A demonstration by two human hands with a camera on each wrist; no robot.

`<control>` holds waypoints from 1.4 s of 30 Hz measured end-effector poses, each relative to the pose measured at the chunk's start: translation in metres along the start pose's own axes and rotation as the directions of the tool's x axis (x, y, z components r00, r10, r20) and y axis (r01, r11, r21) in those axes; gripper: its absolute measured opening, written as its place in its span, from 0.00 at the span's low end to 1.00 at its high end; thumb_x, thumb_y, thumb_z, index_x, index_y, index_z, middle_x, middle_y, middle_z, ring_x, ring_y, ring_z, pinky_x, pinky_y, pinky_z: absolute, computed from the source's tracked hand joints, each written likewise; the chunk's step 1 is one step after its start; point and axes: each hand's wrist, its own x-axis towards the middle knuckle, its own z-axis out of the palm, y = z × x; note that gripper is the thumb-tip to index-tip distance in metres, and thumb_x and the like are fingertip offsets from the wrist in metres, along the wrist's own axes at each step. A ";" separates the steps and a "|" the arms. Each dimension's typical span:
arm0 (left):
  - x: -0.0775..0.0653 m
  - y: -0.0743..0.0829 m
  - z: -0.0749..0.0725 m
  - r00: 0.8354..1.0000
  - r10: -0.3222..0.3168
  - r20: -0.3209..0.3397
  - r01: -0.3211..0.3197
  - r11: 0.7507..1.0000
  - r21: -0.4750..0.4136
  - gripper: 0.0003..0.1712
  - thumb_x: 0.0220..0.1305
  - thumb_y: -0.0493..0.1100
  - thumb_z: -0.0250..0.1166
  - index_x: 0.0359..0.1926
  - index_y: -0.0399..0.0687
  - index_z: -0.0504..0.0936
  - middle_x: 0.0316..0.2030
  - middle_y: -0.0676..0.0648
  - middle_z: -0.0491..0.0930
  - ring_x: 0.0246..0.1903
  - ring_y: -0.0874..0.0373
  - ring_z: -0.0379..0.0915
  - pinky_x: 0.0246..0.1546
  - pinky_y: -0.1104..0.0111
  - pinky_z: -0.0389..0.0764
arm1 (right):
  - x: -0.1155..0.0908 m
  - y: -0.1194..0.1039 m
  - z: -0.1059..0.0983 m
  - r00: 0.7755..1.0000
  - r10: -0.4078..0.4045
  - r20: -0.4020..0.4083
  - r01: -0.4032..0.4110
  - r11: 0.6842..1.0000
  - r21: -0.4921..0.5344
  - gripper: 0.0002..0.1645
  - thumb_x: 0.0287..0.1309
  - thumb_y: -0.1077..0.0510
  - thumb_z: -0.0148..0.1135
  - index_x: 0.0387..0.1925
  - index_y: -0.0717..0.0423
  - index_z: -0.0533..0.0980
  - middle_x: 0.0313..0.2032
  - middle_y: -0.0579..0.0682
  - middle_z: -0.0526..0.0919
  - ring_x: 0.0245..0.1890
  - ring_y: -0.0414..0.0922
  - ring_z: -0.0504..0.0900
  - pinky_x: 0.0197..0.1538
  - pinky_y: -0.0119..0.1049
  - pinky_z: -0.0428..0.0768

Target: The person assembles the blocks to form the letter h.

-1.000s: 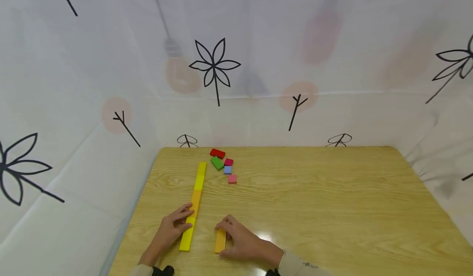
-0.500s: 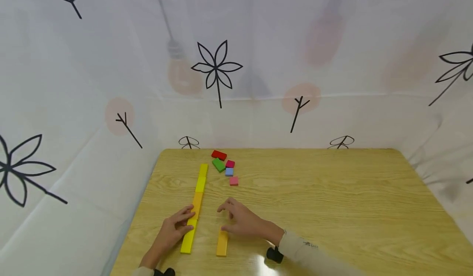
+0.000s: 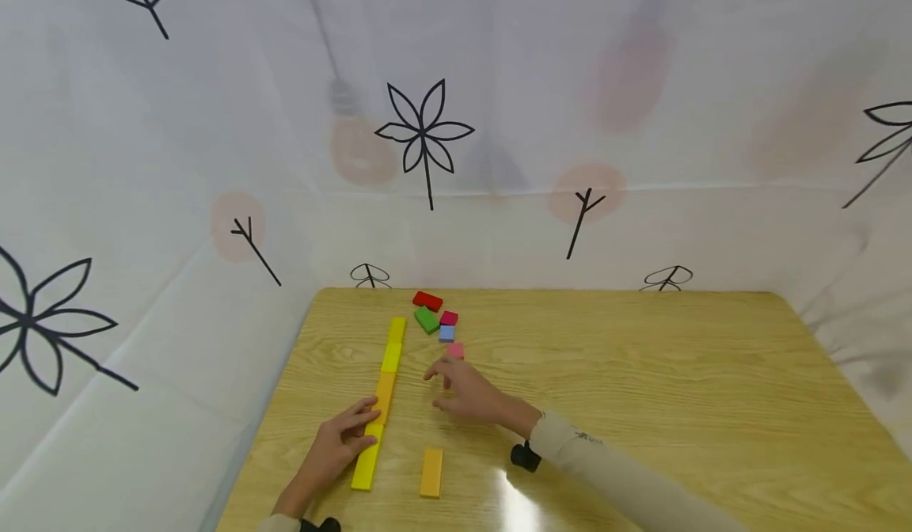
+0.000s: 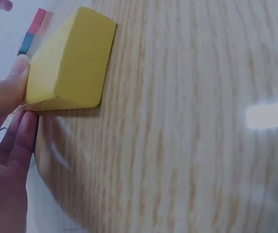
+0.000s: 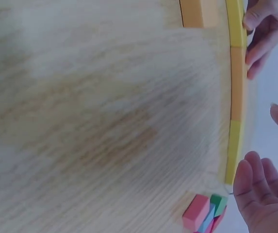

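Note:
A straight row of wooden blocks runs away from me: a near yellow block (image 3: 366, 467), an orange block (image 3: 385, 388), then a yellow block (image 3: 391, 358) and another yellow block (image 3: 397, 329) at the far end. Along the row's left side, my left hand (image 3: 333, 445) touches the near yellow and orange blocks with thumb and fingertips. My right hand (image 3: 473, 392) hovers over the table right of the row, fingers loosely bent and holding nothing. Closer to me lies a separate orange block (image 3: 431, 473). Just beyond my right hand is a pink block (image 3: 455, 350), partly covered.
Past the pink block sit a blue block (image 3: 446, 333), a magenta block (image 3: 449, 318), a green block (image 3: 427, 320) and a red block (image 3: 427, 301). White patterned cloth (image 3: 499, 120) hangs behind the wooden table (image 3: 641, 389) and along its sides.
My right hand has let go of the separate orange block and moved away from me toward the coloured blocks. The left hand stays at the row.

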 end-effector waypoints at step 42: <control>0.001 -0.002 -0.001 1.000 -0.008 0.019 0.008 0.999 -0.032 0.24 0.58 0.36 0.66 0.57 0.39 0.77 0.64 0.42 0.66 0.64 0.44 0.59 0.52 0.67 0.75 | 0.114 0.056 -0.025 0.969 0.244 -0.026 -0.245 0.968 -0.058 0.33 0.42 0.76 0.59 0.55 0.60 0.73 0.50 0.56 0.72 0.39 0.48 0.69 0.36 0.35 0.73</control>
